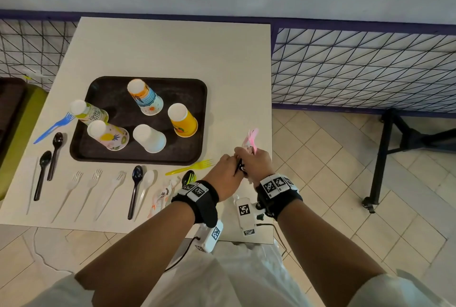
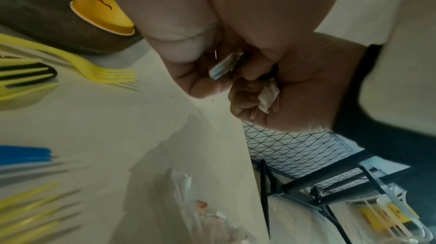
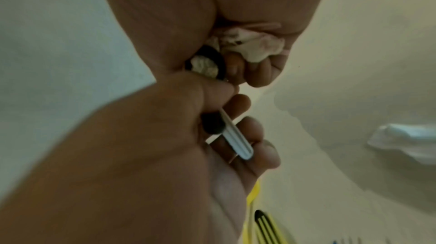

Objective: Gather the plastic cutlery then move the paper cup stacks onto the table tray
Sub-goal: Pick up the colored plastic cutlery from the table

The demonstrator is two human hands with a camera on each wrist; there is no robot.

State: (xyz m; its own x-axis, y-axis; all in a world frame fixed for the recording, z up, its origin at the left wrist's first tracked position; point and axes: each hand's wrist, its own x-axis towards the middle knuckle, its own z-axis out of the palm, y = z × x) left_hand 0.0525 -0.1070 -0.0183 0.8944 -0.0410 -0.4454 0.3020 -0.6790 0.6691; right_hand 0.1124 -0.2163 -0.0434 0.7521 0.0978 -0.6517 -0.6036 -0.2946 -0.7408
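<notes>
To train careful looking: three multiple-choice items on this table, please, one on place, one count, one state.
1. Where is the blue fork? A on the floor; B on the table, left of the tray; C on a chair.
2. How many cups show? A three; B five; C seven.
3. How do the cups stand? A upright; B on their sides; C upside down.
1 B, it lies off the tray's left edge; 2 B, five countable; 3 C, wide rims down.

Both forearms extended forward; left hand [image 1: 225,168] and right hand [image 1: 255,164] touching, fingers curled, gripping.
</notes>
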